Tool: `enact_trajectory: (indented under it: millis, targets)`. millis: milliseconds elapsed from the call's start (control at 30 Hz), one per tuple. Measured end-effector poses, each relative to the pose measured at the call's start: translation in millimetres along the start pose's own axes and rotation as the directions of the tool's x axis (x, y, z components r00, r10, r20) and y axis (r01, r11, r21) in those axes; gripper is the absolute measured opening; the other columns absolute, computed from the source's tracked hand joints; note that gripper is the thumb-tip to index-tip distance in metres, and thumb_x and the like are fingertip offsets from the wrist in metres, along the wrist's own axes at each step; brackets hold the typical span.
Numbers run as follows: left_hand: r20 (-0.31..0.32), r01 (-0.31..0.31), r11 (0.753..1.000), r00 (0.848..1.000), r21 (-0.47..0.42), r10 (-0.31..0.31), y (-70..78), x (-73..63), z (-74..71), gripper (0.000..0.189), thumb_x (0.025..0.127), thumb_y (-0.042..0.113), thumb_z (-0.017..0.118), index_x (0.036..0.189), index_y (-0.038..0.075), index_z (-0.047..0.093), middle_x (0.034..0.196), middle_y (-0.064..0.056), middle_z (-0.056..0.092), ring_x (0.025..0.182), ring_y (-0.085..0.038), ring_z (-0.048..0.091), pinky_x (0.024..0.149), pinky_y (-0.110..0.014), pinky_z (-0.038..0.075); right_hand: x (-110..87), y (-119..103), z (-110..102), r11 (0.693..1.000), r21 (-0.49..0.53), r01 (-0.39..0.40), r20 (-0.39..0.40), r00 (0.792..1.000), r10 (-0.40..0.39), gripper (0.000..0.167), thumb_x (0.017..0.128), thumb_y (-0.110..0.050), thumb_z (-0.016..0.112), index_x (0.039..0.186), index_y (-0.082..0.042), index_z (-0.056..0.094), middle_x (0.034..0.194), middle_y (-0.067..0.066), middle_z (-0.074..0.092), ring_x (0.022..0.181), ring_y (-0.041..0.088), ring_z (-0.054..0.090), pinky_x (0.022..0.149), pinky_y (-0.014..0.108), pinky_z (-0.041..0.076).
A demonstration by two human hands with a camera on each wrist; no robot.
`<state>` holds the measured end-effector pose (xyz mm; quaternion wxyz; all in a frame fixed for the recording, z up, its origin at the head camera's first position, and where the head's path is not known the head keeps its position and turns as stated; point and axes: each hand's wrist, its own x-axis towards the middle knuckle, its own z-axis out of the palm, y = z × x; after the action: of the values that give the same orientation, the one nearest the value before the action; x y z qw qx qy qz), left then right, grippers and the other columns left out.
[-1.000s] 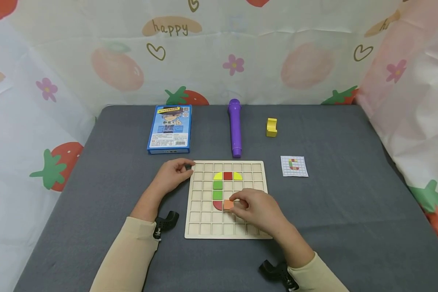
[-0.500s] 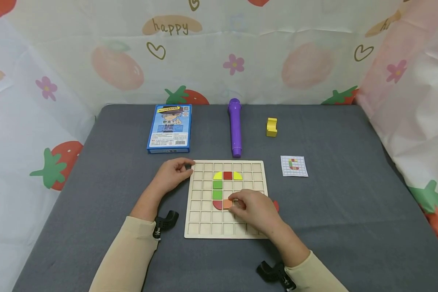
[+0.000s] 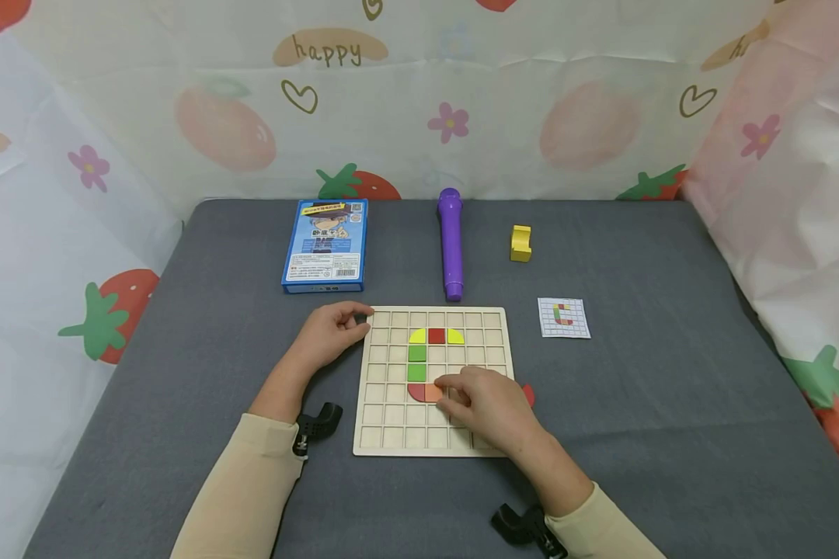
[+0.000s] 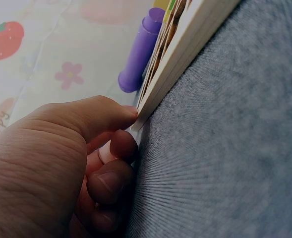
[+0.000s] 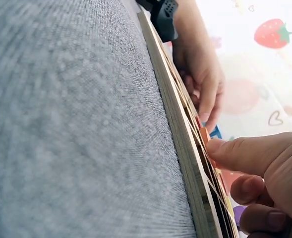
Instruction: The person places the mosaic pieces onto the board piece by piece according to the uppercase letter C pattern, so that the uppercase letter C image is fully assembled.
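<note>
A wooden grid board (image 3: 388, 415) lies on the grey cloth. My left hand (image 3: 330, 335) grips its far left corner between thumb and fingers. My right hand (image 3: 492, 407) pinches an orange square tile (image 3: 432, 394) by its right side, against a red quarter-round tile (image 3: 416, 394) on the board. Farther up sit two green square tiles (image 3: 416, 373), a red square tile (image 3: 436, 336) and two yellow quarter-round tiles (image 3: 455, 337). In the right wrist view, the thumb presses the orange tile's edge; the fingertip behind is partly hidden.
Past the board lie a blue box (image 3: 325, 247), a purple microphone-shaped stick (image 3: 450, 244) and a yellow block (image 3: 520, 244). A pattern card (image 3: 563, 318) lies to the right. Another red piece (image 3: 528, 395) shows at the board's right edge, partly behind my right hand.
My right hand has shifted slightly left with the orange tile, which now lines up against the red quarter-round tile. The red piece at the right edge has come into view. My left hand stays put.
</note>
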<state>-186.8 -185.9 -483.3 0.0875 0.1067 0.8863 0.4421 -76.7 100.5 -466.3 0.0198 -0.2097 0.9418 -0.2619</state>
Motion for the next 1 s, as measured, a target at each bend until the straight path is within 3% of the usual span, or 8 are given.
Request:
enact_trajectory:
  millis: [367,700,833,1000]
  targets:
    - [-0.004,-0.004,1.000,1.000,0.009,0.004,-1.0,0.7,0.1,0.027,0.099,0.017,0.070,0.124,0.008,0.072,0.068,-0.003,0.057,0.055,-0.019,0.047,0.057,-0.033,0.037,1.2,1.3,0.6,0.999,-0.041,0.028,-0.035,0.999,-0.029,0.021,0.089,-0.028,0.080,0.110,-0.022,0.080,0.065,-0.013,0.042,0.061,0.006,0.042,0.055,0.027,0.038]
    - [-0.004,-0.001,1.000,1.000,0.009,0.001,-1.0,1.0,1.1,0.028,0.099,0.017,0.070,0.125,0.008,0.072,0.068,-0.002,0.056,0.055,-0.019,0.047,0.057,-0.033,0.037,-2.4,2.3,-0.9,0.994,-0.103,0.032,-0.067,0.997,-0.039,0.020,0.085,-0.026,0.080,0.105,-0.024,0.080,0.087,-0.010,0.065,0.069,0.007,0.054,0.059,0.029,0.045]
    - [-0.005,-0.002,1.000,1.000,0.009,0.002,-1.3,0.9,1.4,0.028,0.099,0.017,0.070,0.124,0.008,0.072,0.068,-0.002,0.056,0.055,-0.019,0.047,0.057,-0.033,0.037,-3.7,0.8,-7.2,0.997,-0.079,0.024,-0.050,0.998,-0.028,0.026,0.087,-0.028,0.080,0.113,-0.021,0.079,0.082,-0.009,0.061,0.068,0.007,0.051,0.057,0.029,0.042]
    - [-0.005,-0.003,1.000,1.000,0.004,0.003,-1.6,0.8,1.0,0.027,0.099,0.017,0.070,0.124,0.008,0.072,0.068,-0.003,0.057,0.055,-0.019,0.047,0.058,-0.034,0.038,-5.6,2.0,-23.6,1.000,0.011,0.001,-0.088,0.996,0.000,0.030,0.089,-0.028,0.081,0.116,-0.017,0.079,0.070,-0.010,0.046,0.062,0.008,0.042,0.054,0.028,0.035]
